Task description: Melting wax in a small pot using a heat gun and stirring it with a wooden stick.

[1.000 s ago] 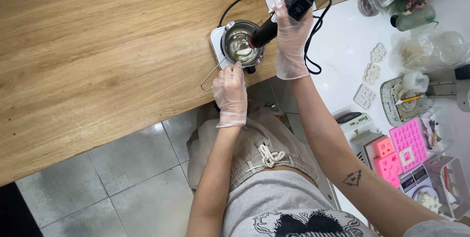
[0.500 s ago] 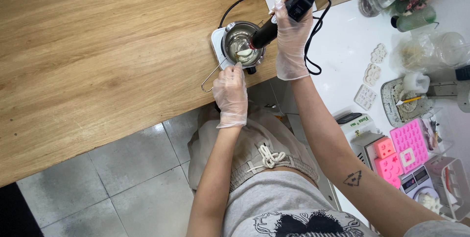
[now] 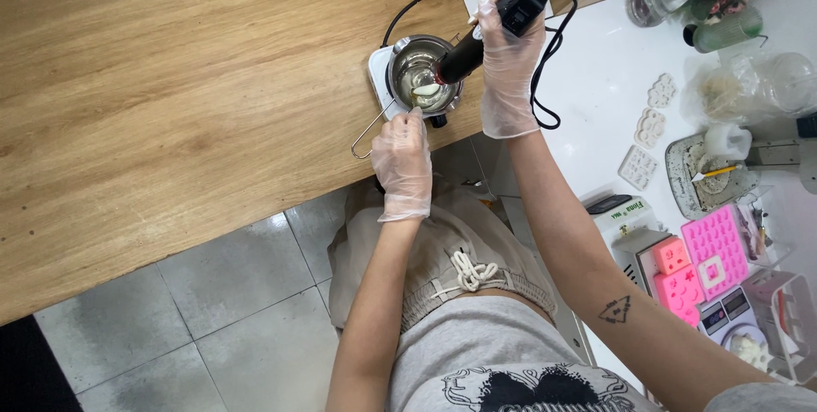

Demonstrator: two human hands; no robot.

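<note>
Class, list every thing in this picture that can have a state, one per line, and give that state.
Left hand: gloved, fingertips at the pot's rim.
Right hand: gloved, shut on the heat tool.
Heat tool: held tilted, nozzle pointing into the pot; cord attached.
Metal pot: upright on a small white base, open, pale lump inside.
Wire handle: sticking out over the wooden table.
Pink moulds: lying flat.

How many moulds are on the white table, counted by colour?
Pink moulds: 3 — a large one, a small one and one below it.
White moulds: 3 — top, middle, bottom.
Total: 6
</note>
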